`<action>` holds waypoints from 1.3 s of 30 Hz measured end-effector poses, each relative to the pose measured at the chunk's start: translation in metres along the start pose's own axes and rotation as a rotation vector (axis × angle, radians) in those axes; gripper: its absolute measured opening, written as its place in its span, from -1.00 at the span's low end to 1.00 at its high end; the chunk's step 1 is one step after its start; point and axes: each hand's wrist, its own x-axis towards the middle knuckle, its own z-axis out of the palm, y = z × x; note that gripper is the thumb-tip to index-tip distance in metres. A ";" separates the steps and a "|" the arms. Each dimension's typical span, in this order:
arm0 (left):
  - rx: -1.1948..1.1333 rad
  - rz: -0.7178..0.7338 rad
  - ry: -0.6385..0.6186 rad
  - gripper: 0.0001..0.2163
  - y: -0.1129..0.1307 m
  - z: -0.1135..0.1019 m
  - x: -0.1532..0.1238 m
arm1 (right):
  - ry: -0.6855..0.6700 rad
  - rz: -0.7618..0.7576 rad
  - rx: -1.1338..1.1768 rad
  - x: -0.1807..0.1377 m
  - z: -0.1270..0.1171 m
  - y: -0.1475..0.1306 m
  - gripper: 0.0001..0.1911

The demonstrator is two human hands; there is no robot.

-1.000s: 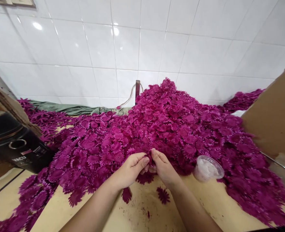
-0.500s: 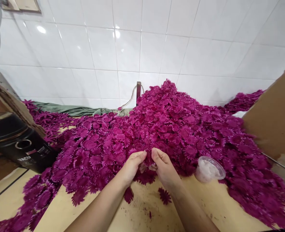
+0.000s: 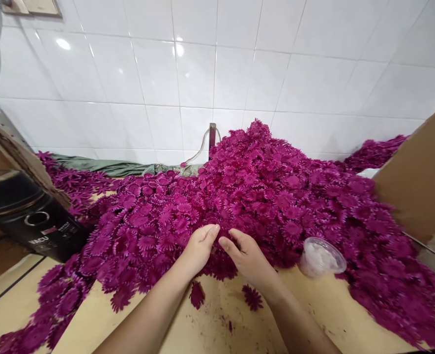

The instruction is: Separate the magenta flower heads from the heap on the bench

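Note:
Low in front of a big heap of magenta artificial flower pieces [image 3: 272, 191], my two hands are close together. My left hand [image 3: 200, 249] is closed, its thumb pressed to the fingers in a pinch. What it pinches looks like a magenta flower piece, but it blends into the heap behind. My right hand [image 3: 247, 253] is just to the right, thumb and index finger apart, its other fingers partly hidden. Below the hands, a folded flower piece [image 3: 197, 295] and a flat petalled one [image 3: 252, 298] lie on the tan board [image 3: 217, 329].
A clear plastic cup [image 3: 321, 258] with whitish contents tilts against the heap at right. At left stands a black flask [image 3: 36, 221] beside a cardboard box [image 3: 14, 152]. Another cardboard piece [image 3: 420, 177] rises at right. White tiled wall [image 3: 235, 73] closes off the back.
My right hand has turned and its thumb and index finger have parted; its thumb has moved left toward my left hand. My left hand has shifted slightly up and left.

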 end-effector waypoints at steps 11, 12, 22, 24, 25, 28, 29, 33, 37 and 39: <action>-0.270 -0.229 0.035 -0.62 0.010 0.002 -0.006 | -0.098 -0.171 0.163 0.002 0.009 -0.002 -0.78; -0.187 -0.184 0.019 -0.61 0.010 0.001 -0.005 | -0.080 -0.145 0.123 0.002 0.008 -0.001 -0.78; 0.083 0.020 -0.020 -0.68 0.005 0.002 -0.006 | 0.059 -0.170 -0.053 -0.001 0.000 -0.011 -0.72; 0.127 0.043 0.011 -0.69 0.003 0.002 -0.007 | 0.098 -0.182 -0.071 0.000 0.001 -0.010 -0.81; 0.162 0.057 0.018 -0.70 0.002 0.003 -0.007 | 0.132 -0.172 -0.087 0.001 0.002 -0.008 -0.85; 0.274 0.095 -0.016 -0.73 0.001 0.006 -0.009 | 0.255 -0.121 -0.205 0.002 0.005 0.000 -0.88; 0.299 0.100 -0.033 -0.75 0.000 0.007 -0.009 | 0.295 -0.112 -0.261 0.002 0.006 0.002 -0.86; 0.298 0.092 -0.045 -0.84 -0.001 0.012 -0.012 | 0.410 -0.100 -0.443 0.007 0.008 0.008 -0.77; 0.177 0.026 -0.009 -0.88 -0.001 0.015 -0.012 | 0.393 -0.021 -0.505 0.013 0.005 0.006 -0.65; 0.061 -0.040 0.009 -0.89 0.000 0.014 -0.010 | 0.365 -0.036 -0.451 0.013 0.003 0.004 -0.69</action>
